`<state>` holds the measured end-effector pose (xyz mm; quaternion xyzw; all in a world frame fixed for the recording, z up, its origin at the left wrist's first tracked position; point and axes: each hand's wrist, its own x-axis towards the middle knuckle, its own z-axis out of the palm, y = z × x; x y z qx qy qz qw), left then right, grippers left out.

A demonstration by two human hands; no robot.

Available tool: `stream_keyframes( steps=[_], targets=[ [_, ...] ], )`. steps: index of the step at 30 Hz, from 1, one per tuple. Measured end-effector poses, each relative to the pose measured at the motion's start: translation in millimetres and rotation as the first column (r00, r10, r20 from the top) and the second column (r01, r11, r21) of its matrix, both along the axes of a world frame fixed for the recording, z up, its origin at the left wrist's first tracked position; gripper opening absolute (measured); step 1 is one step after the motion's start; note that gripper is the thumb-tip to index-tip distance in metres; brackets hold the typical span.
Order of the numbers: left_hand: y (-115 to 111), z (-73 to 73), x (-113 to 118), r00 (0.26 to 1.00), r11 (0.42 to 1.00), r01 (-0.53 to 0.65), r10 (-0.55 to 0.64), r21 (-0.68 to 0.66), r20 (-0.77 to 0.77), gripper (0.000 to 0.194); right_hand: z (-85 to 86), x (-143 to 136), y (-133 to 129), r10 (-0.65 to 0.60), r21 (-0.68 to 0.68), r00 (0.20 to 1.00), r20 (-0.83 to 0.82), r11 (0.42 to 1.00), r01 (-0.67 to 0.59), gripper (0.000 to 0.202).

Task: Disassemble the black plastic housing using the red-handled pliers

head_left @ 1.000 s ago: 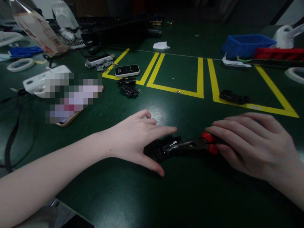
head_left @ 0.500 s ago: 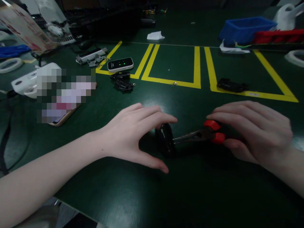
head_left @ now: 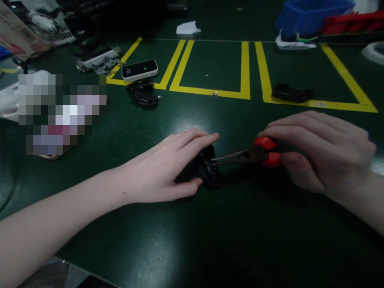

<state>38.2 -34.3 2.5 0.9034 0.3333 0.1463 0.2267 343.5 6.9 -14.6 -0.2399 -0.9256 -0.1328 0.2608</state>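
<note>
A small black plastic part (head_left: 210,170) lies on the green table in front of me, its details too dark to make out. My left hand (head_left: 177,166) holds it from the left, the thumb at its near end and the index finger over its far end. In my right hand (head_left: 321,148) are red-handled needle-nose pliers (head_left: 247,155), pointing left. Their jaw tips meet the top of the black part; whether they pinch anything there is hard to see.
Behind my hands, yellow tape outlines (head_left: 210,92) mark the table (head_left: 144,248). Another black part (head_left: 291,93) lies on the right outline, dark pieces (head_left: 144,98) and a white-edged device (head_left: 140,71) at left. A blue bin (head_left: 312,18) stands far right.
My left hand has closed in from hovering open around the black part to holding it. The pliers' tips have moved from its right side onto its top. The view has shifted slightly.
</note>
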Motion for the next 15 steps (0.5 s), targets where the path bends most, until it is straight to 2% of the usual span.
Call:
stream_keyframes(
  steps=[6, 11, 15],
  targets=[
    [-0.8, -1.7, -0.7, 0.998, 0.999, -0.013, 0.011, -0.038, -0.056, 0.093, -0.7, -2.0, -0.5, -0.037, -0.026, 0.999, 0.006, 0.999, 0.037, 0.028],
    [0.6, -3.3, 4.4, 0.999, 1.000, 0.012, -0.013, -0.009, -0.032, 0.071, -0.7, -3.4, -0.2, -0.037, -0.032, 0.999, 0.017, 0.999, 0.037, 0.029],
    [5.7, -2.3, 0.7, 1.000, 0.998, 0.011, -0.012, -0.061, -0.016, 0.071, -0.9, -3.3, -1.1, -0.027, -0.050, 0.999, 0.027, 0.998, 0.028, 0.031]
  ],
)
